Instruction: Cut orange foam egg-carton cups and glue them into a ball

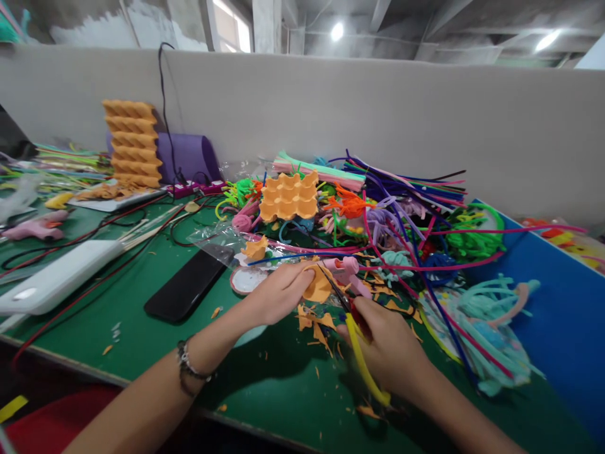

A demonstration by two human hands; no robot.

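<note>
Your left hand (278,291) pinched the orange foam piece (317,285) above the near surface (155,340) while your right hand (390,353) gripped the scissors (352,325), blades risking nicking your fingertips.

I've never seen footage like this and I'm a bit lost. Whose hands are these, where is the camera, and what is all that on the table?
The single picture comes from a camera worn on a person's head, looking down at their own bare hands. The left hand holds an orange egg-carton piece. The right hand works yellow-handled scissors against it. Orange scraps lie on the green table, beside a black phone, an orange egg tray and a heap of pipe cleaners.
</note>
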